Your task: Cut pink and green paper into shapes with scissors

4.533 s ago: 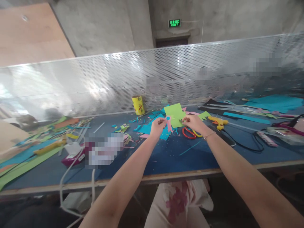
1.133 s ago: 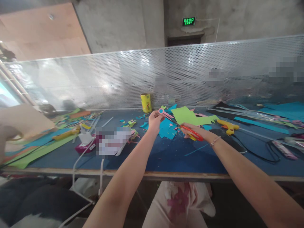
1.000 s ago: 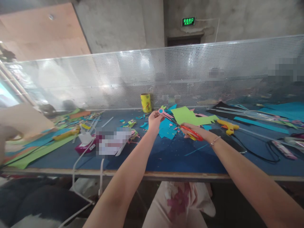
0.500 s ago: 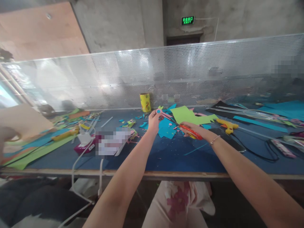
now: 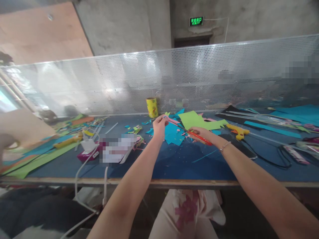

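Note:
My left hand (image 5: 159, 126) is closed on a small piece of pink paper (image 5: 169, 119), held up over the table. Fingers of my right hand (image 5: 199, 133) wrap round the red handles of a pair of scissors (image 5: 203, 137). Its blades point left toward the pink paper; whether they touch it is too small to tell. Below and between my hands lies blue paper (image 5: 173, 134) with cut edges, strewn with pink bits. Just beyond the scissors rests a sheet of light green paper (image 5: 193, 120).
A yellow roll (image 5: 152, 108) stands by the perforated metal partition (image 5: 119, 83). Yellow glue guns lie right (image 5: 238, 131) and left (image 5: 67, 142). A purple power strip (image 5: 88, 153) with white cables and a phone-like pixelated object (image 5: 118, 149) are at left. Another person's hand (image 5: 7, 146) shows at the far left.
My left hand has shifted slightly left and turned the pink paper, so its blue centre shows less. The scissors' handles look closer together than before.

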The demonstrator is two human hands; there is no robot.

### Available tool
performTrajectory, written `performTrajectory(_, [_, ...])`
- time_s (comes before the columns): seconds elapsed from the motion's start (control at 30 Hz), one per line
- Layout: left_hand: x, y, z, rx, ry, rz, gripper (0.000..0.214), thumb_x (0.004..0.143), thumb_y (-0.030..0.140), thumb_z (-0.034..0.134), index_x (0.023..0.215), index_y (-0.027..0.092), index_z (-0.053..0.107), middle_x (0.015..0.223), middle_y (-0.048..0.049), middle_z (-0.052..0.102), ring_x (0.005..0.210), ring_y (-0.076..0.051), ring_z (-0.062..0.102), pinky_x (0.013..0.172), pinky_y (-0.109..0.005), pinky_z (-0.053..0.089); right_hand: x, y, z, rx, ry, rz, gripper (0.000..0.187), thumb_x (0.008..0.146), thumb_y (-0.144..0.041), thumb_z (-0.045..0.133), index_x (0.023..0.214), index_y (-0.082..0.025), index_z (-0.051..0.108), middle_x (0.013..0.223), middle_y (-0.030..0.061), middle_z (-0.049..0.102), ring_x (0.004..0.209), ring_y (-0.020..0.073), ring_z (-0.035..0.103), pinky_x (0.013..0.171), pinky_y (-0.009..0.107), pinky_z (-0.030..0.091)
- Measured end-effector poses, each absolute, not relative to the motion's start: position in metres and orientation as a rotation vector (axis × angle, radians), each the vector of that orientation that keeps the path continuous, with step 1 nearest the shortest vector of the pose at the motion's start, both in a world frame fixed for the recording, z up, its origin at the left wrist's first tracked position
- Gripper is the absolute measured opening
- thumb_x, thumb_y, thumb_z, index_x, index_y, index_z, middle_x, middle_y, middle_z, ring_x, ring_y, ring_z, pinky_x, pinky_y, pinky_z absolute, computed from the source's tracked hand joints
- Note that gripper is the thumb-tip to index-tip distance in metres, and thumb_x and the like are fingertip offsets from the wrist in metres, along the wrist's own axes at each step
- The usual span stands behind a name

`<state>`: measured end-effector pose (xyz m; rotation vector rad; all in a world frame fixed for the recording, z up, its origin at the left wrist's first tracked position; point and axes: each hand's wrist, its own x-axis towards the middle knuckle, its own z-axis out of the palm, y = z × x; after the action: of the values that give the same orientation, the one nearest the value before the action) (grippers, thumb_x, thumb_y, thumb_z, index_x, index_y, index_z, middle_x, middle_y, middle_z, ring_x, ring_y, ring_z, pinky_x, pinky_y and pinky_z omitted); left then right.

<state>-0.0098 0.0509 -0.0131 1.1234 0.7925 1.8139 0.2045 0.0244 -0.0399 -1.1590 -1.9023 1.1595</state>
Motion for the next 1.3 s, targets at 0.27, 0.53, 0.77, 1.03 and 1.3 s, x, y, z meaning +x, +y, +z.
performTrajectory(0.27, [-0.011,0.049,-0.012,1.069,0.755,1.837,0.013,0.058,0.022,0.065,0.068,0.016,0.061,0.064,-0.0009,0.058,0.058,-0.009,0.052,0.061,-0.026,0.043,0.204,0.015,-0.026,-1.271,-2.034,0.965,0.039,0.062,-0.040,0.063,0.093,-0.018,0.057,0.072,0.0017,0.062,0.062,0.0153,0.058,0.053,0.025,0.044])
performTrajectory(0.53, [-0.012,0.051,-0.014,1.027,0.762,1.828,0.014,0.055,0.020,0.068,0.065,0.014,0.062,0.060,-0.0001,0.057,0.057,-0.009,0.053,0.058,-0.024,0.043,0.203,0.013,-0.025,-1.252,-1.981,1.020,0.037,0.062,-0.039,0.063,0.092,-0.017,0.057,0.080,0.0043,0.063,0.071,0.0168,0.060,0.056,0.024,0.044])
performTrajectory(0.77, [-0.010,0.047,-0.012,1.022,0.724,1.799,0.012,0.055,0.018,0.069,0.064,0.015,0.061,0.060,0.0008,0.057,0.053,-0.006,0.050,0.057,-0.022,0.042,0.206,0.011,-0.025,-1.341,-1.855,1.172,0.031,0.069,-0.039,0.055,0.095,-0.023,0.054,0.081,0.0014,0.059,0.054,0.0101,0.055,0.050,0.022,0.045])
performTrajectory(1.03, [-0.009,0.046,-0.012,1.024,0.686,1.791,0.013,0.055,0.019,0.069,0.064,0.015,0.062,0.061,0.0009,0.058,0.054,-0.006,0.051,0.059,-0.022,0.042,0.196,-0.006,-0.014,-1.265,-1.797,1.268,0.027,0.069,-0.039,0.057,0.089,-0.021,0.052,0.064,-0.0025,0.050,0.048,0.0072,0.046,0.050,0.022,0.044])
performTrajectory(1.3, [-0.005,0.047,-0.015,1.086,0.695,1.768,0.017,0.053,0.021,0.071,0.067,0.015,0.063,0.061,0.0005,0.059,0.056,-0.008,0.052,0.059,-0.023,0.042,0.197,0.000,-0.020,-1.186,-1.777,1.327,0.021,0.071,-0.038,0.055,0.084,-0.023,0.052,0.065,-0.0027,0.048,0.051,0.0089,0.046,0.055,0.028,0.046])
